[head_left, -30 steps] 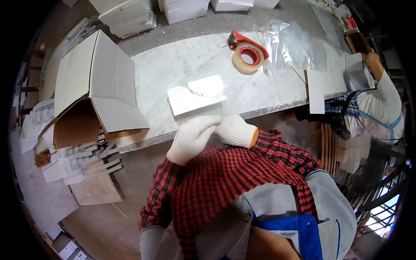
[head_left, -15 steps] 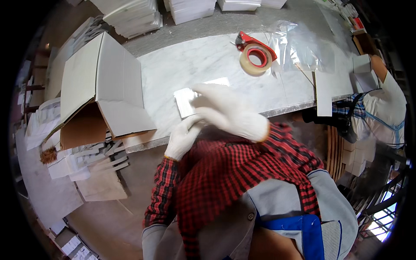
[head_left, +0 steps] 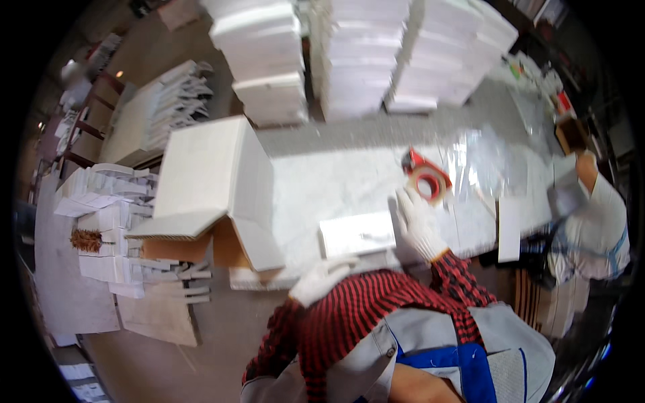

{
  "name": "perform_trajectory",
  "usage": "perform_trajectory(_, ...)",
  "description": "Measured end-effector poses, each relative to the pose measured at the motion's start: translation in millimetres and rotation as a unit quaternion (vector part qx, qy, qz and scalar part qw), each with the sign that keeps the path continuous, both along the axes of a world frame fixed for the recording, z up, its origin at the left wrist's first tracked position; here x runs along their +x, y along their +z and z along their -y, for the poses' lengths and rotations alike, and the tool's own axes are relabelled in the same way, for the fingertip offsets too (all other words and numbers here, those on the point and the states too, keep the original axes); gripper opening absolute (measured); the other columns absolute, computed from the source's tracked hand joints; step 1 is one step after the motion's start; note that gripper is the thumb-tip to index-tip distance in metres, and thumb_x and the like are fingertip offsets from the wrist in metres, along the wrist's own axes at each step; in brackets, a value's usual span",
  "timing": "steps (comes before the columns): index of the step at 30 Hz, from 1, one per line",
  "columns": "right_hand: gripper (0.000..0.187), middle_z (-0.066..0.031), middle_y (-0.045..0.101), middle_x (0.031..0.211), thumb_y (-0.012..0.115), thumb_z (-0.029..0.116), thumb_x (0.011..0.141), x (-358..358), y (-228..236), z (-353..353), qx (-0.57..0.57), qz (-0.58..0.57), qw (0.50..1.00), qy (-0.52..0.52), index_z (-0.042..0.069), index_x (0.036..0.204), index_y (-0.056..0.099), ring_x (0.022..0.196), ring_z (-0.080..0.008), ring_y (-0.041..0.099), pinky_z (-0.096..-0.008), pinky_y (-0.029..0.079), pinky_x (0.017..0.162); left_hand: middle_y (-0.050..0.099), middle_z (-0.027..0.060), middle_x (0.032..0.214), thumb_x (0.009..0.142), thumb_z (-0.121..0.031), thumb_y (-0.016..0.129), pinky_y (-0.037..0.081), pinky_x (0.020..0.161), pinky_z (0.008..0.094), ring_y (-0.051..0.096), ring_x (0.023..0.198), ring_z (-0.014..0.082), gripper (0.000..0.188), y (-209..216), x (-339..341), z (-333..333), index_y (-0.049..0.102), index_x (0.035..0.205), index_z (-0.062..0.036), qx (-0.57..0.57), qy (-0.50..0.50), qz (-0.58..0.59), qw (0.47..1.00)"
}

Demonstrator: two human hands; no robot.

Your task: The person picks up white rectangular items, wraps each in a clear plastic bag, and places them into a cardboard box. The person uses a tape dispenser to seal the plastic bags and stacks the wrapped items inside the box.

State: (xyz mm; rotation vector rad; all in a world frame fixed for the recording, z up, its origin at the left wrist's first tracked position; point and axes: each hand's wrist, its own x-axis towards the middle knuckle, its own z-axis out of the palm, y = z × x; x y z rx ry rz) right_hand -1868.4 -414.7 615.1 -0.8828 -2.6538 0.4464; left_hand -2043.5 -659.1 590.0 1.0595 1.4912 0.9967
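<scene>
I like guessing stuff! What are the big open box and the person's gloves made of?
The open box looks like cardboard: white outside, plain brown inside, with stiff folded flaps. The gloves on the left hand and right hand seem knitted white cotton, soft and matte.

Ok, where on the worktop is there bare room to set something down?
Bare marble lies between the open carton and the red tape dispenser, above the flat white box. The far edge is crowded with stacked white boxes; clear plastic sheeting covers the right end.
</scene>
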Motion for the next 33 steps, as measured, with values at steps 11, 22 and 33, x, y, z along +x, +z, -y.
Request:
perform_trajectory(11, 0.06, -0.0193, 0.062, 0.134, 0.076, 0.03, 0.089, -256.4, 210.1, -65.6, 0.221, -0.225, 0.905, 0.287, 0.008, 0.141, 0.057, 0.121, -0.0392, 0.06, -0.0471, 0.049, 0.103, 0.072, 0.0135, 0.13, 0.105, -0.028, 0.055, 0.046, 0.108, 0.0327, 0.067, 0.12, 0.022, 0.04, -4.9, -6.8, -0.7, 0.066, 0.134, -0.0031, 0.012, -0.021, 0.051, 0.998)
perform_trajectory(22, 0.061, -0.0122, 0.061, 0.126, 0.078, 0.045, 0.08, -424.9, 278.0, -127.2, 0.445, -0.079, 0.787, 0.42, 0.026, 0.136, 0.064, 0.109, -0.0384, 0.062, -0.05, 0.054, 0.092, 0.073, 0.0107, 0.128, 0.106, -0.035, 0.052, 0.048, 0.105, 0.0312, 0.069, 0.116, 0.02, 0.042, -18.6, -9.0, -2.1, 0.067, 0.135, -0.0093, -0.004, -0.037, 0.069, 0.997)
perform_trajectory(33, 0.028, -0.0095, 0.059, 0.114, 0.074, 0.035, 0.085, -454.3, 270.7, -125.6, 0.461, -0.083, 0.737, 0.487, 0.017, 0.107, 0.07, 0.101, -0.0308, 0.062, -0.044, 0.055, 0.085, 0.072, 0.0074, 0.131, 0.108, -0.035, 0.047, 0.049, 0.103, 0.0312, 0.069, 0.115, 0.0211, 0.041, -25.0, -11.1, -3.6, 0.065, 0.138, -0.0142, -0.007, -0.076, 0.033, 0.997)
